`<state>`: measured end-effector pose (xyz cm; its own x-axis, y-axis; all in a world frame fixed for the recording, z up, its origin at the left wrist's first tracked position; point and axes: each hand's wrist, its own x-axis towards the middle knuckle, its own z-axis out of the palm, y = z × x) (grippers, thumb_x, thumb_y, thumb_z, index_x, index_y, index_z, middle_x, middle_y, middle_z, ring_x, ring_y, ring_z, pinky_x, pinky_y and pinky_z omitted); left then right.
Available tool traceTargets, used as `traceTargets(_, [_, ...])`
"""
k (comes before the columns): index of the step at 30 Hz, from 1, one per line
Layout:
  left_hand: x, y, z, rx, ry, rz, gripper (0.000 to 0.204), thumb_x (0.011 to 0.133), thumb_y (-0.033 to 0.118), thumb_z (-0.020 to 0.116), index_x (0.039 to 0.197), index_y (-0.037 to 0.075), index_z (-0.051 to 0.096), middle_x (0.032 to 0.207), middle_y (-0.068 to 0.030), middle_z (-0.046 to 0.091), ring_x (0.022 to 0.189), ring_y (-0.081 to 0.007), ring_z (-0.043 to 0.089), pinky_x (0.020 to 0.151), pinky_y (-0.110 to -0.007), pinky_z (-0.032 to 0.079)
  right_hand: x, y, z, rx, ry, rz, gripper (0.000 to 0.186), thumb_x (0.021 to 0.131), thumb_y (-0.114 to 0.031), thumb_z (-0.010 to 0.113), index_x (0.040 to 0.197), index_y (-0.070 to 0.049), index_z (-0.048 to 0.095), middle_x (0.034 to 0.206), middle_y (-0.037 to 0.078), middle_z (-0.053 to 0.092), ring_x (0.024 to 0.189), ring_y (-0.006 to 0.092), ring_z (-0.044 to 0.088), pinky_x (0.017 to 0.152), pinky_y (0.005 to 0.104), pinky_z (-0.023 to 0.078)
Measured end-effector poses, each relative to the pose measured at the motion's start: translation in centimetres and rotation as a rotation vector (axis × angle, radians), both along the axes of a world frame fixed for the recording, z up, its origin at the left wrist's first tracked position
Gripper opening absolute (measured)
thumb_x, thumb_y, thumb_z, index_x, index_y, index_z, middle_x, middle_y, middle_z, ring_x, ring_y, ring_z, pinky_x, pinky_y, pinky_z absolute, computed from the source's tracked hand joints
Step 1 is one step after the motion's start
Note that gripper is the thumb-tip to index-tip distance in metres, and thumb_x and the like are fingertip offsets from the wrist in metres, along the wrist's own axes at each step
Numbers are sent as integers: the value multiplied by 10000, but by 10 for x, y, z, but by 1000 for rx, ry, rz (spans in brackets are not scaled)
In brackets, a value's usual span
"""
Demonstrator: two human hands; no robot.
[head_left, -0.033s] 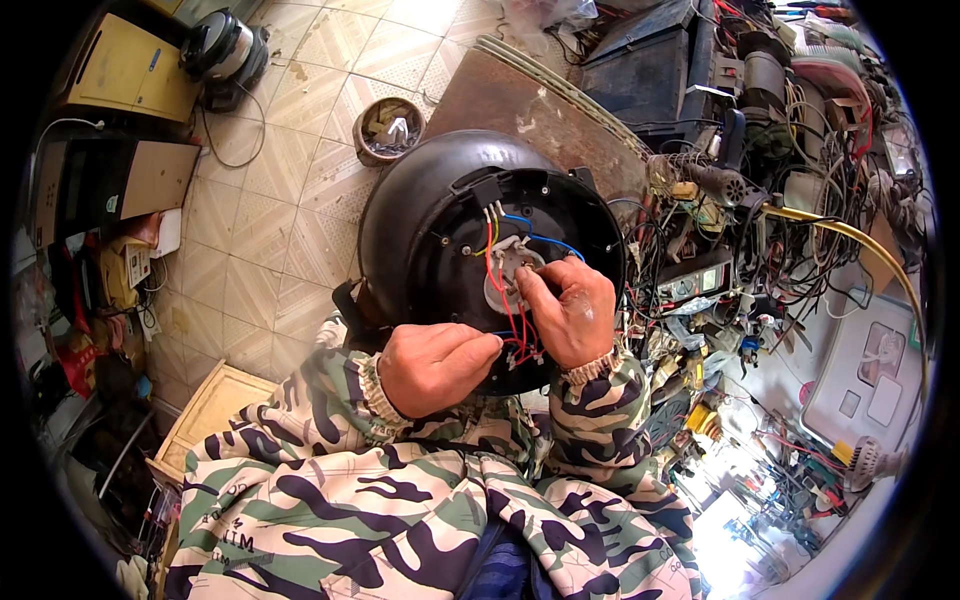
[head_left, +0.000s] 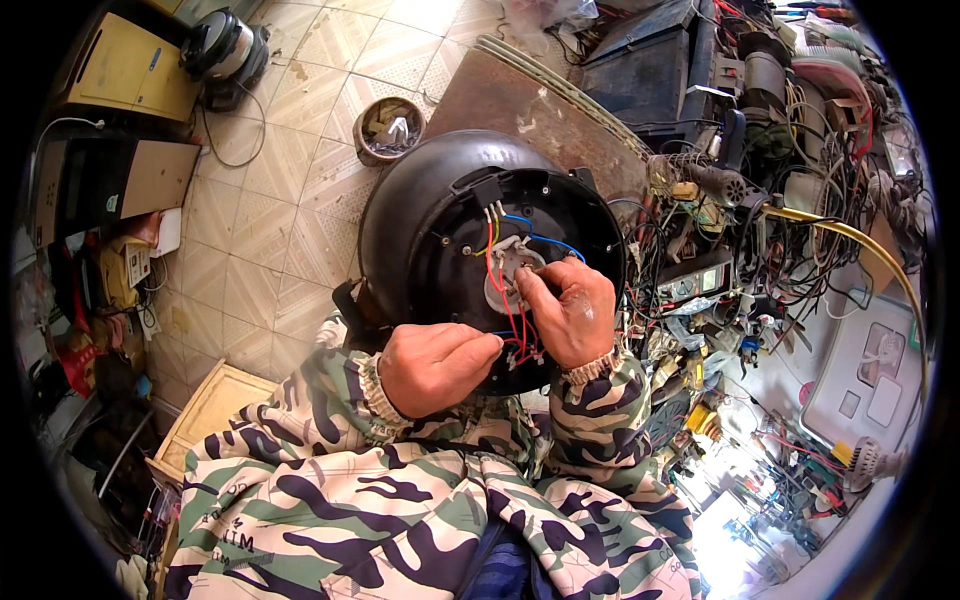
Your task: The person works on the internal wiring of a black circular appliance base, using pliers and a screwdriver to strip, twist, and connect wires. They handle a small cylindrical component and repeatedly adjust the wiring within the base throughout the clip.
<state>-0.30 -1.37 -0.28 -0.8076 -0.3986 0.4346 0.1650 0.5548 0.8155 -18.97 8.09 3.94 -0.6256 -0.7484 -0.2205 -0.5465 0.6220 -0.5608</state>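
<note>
A round black appliance housing [head_left: 395, 215], like an electric cooker turned bottom up, sits in front of me with its wiring exposed. Inside are a grey round centre part [head_left: 495, 293], red wires [head_left: 493, 265], a blue wire [head_left: 555, 242] and a black connector block [head_left: 485, 190]. My right hand [head_left: 575, 312] pinches at the edge of the centre part; what its fingertips grip is hidden. At the near rim my left hand [head_left: 435, 368] is closed, thumb against fingers, beside a short blue lead and the red wire ends. I cannot make out what it holds.
A small bin [head_left: 389, 131] stands on the tiled floor beyond the housing, next to a brown board [head_left: 530, 110]. Tangled cables and parts [head_left: 700, 220] crowd the right side. At left are a cooker [head_left: 222, 50], cabinets [head_left: 130, 75] and a wooden stool [head_left: 215, 415].
</note>
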Motion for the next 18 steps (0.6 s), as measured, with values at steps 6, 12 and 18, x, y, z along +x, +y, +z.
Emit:
traceTargets(6, [0, 0, 0, 2, -6, -2, 267, 811, -18, 791, 1061, -17, 699, 845, -106, 710, 686, -252, 724, 567, -347, 593, 1, 1, -3, 21, -2, 26, 240, 884, -227, 800, 838, 8, 793, 749, 190, 682, 702, 344, 676, 635, 423, 498])
traceTargets(12, [0, -1, 7, 15, -73, 5, 317, 808, -3, 832, 1104, -1, 717, 917, -117, 725, 726, -267, 739, 595, -347, 601, 3, 0, -3, -7, -4, 9, 272, 876, -271, 803, 805, -9, 782, 763, 198, 667, 723, 384, 671, 653, 466, 501])
traceTargets(18, [-8, 4, 12, -119, -197, 38, 390, 806, 54, 730, 1195, 33, 719, 1123, -119, 700, 868, -239, 741, 682, -329, 613, 1, 0, 7, -34, -55, -85, 258, 874, -252, 800, 815, -1, 789, 773, 197, 682, 728, 373, 687, 661, 449, 520])
